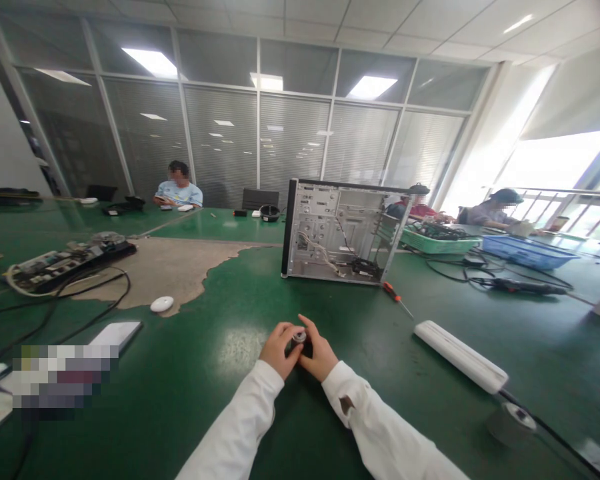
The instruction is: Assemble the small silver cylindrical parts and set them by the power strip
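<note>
In front of me, above the green table, my left hand (279,350) curls its fingers and thumb around a small round object with a silvery rim (299,337). My right hand (321,353) closes on the same object from the other side, thumb against it and index finger pointing up. Its lower part is hidden between my palms, so I cannot tell its kind. Beyond my hands stands an open computer case (340,233), showing its metal frame and loose cables. An orange-handled screwdriver (398,299) lies by its right front corner.
A white power strip (460,355) and a grey roll (513,425) sit at right. Green (440,245) and blue baskets (527,251) stand behind. At left are a cabled circuit assembly (73,261) and a white disc (162,305). Several people sit around the table.
</note>
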### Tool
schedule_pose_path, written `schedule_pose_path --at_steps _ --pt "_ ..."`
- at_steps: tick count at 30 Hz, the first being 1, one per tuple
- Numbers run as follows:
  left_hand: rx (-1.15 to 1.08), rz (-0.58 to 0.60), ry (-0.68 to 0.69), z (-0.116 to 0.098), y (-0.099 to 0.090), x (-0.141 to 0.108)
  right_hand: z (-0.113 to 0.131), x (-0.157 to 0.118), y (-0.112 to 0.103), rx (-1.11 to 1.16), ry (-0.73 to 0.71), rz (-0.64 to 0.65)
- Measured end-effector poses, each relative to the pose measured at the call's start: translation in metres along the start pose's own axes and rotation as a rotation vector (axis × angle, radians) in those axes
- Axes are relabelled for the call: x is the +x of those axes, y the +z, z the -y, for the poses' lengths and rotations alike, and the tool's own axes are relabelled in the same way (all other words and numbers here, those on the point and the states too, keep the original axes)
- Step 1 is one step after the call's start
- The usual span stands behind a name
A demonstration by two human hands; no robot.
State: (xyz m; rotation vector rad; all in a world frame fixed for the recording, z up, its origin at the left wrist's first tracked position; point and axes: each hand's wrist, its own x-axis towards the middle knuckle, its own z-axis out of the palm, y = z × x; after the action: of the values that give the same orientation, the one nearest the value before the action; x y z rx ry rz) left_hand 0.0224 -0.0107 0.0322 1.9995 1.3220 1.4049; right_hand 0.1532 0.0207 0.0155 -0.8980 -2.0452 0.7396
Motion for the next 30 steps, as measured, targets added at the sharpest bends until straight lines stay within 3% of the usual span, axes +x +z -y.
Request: schedule_pose_path --at_steps 8,15,30 --pt "-0.058 0.071 -0.042 0.005 -0.001 0.003 0.001 0.0 -0.002 0.015 0.035 -0.007" --pt "-0.271 -0.059 -0.31 0.007 0.0 0.006 0.003 0.0 -0.003 0.031 0.064 -0.028" --pt "-0.672 -0.268 -0.594 0.022 0.001 0.009 0.011 -0.005 -0.005 0.032 0.03 0.01"
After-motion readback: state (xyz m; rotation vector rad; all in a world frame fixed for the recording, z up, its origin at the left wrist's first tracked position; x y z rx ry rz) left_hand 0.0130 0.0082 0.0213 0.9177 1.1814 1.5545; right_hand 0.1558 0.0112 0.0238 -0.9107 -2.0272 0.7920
